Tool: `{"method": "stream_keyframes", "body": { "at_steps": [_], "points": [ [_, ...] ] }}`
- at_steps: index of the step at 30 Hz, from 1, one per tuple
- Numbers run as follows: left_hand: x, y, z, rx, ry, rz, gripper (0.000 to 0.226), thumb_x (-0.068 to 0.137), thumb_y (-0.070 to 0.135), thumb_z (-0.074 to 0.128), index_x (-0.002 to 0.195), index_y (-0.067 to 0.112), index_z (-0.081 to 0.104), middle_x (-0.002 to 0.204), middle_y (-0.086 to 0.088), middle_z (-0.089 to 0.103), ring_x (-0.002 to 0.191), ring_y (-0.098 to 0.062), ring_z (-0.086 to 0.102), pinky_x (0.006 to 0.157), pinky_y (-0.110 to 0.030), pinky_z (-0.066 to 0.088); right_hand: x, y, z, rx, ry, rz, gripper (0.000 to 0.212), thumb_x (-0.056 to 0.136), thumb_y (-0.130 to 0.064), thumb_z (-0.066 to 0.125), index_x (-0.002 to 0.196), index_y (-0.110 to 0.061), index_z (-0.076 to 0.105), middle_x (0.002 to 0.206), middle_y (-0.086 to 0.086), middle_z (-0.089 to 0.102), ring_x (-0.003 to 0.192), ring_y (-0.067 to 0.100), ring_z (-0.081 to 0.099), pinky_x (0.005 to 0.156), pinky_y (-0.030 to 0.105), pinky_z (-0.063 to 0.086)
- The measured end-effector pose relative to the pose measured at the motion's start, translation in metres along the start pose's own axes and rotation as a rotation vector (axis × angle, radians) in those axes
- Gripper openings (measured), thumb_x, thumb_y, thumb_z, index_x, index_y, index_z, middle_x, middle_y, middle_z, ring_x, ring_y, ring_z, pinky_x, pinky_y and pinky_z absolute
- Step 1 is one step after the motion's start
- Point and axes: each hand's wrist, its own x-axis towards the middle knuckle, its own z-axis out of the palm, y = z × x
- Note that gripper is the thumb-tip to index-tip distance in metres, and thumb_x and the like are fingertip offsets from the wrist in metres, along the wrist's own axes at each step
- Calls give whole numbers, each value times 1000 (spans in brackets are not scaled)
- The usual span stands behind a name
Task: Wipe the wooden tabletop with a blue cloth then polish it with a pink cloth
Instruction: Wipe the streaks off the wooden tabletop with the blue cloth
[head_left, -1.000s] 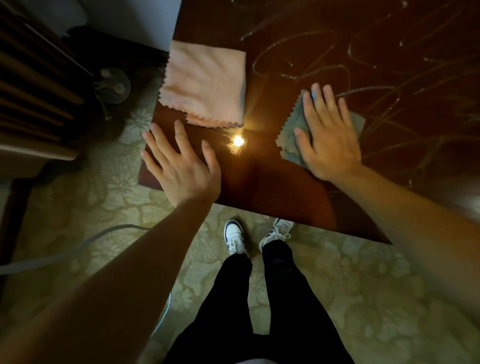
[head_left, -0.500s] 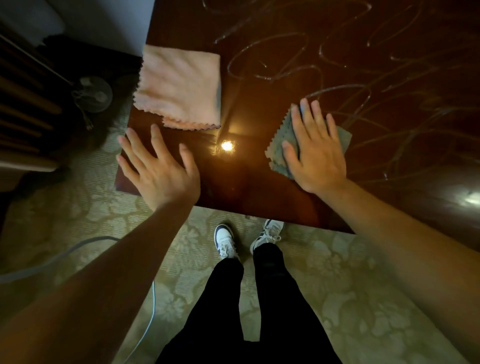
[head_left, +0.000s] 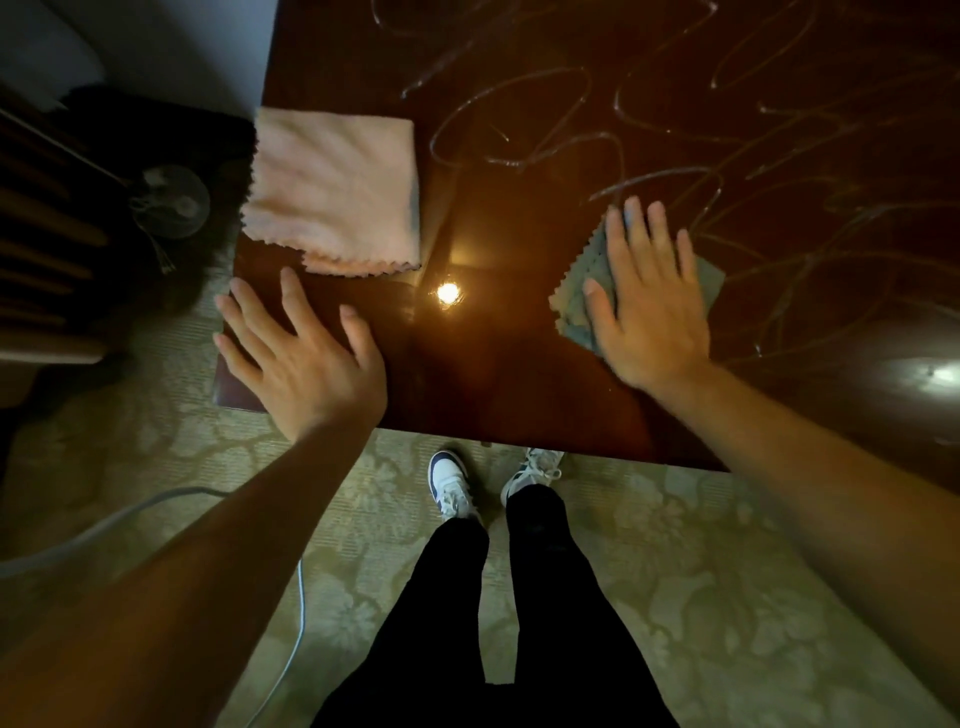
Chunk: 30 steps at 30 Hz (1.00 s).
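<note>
The right hand (head_left: 652, 306) is lying flat on the blue cloth (head_left: 576, 299), fingers straight and slightly spread, pressing it against the table (head_left: 519, 374) at the right of centre in the frame. The cloth is showing past the hand on the thumb side, where its zigzag edge is sticking out, and a corner is peeking out on the far side of the fingers. The left hand (head_left: 306, 358) is resting palm down at the table's near left corner, fingers splayed wide and holding nothing; its outer fingers are reaching over the table's left edge.

Just above the left hand's fingertips, apart from them, the pink cloth (head_left: 335, 189) is lying folded into a square at the upper left of the table, its pinked lower edge facing the hand. Between the two hands a small bright light spot (head_left: 448, 293) is glinting on the glossy dark wood. Looping streaks (head_left: 524, 111) are showing across the table's upper and right parts, beyond the blue cloth.

Below the table edge, at the bottom centre of the frame, the person's black trousers (head_left: 498, 623) and white shoes (head_left: 449, 483) are standing on a patterned carpet (head_left: 701, 597). A pale cable (head_left: 293, 618) is running across the carpet at the lower left. At the left edge, in deep shadow, a small fan (head_left: 174, 200) is sitting on the floor.
</note>
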Motion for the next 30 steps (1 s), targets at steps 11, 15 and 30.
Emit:
{"method": "stream_keyframes", "body": {
  "at_steps": [11,15,30],
  "points": [
    [0,1,-3,19,-10,1,61,100,48,32,151,16,33,159,-23,25,150,-40,17,121,-56,13,-3,-64,8,45,-25,-244,72,105,-54,19,161,-11,6,170,8,4,157,22,-2,127,49,4],
    [-1,2,-4,4,-12,8,61,99,48,32,151,15,33,159,-23,25,150,-40,16,120,-56,14,81,-70,-7,9,18,-42,73,104,-52,17,162,-9,7,171,11,3,158,26,-2,128,49,3],
    [-2,4,-10,-37,-91,-16,63,98,47,34,152,14,33,161,-24,20,151,-39,11,122,-55,9,109,-86,-12,6,41,-138,73,103,-52,20,162,-9,13,170,11,11,158,26,6,128,49,7]
  ]
}}
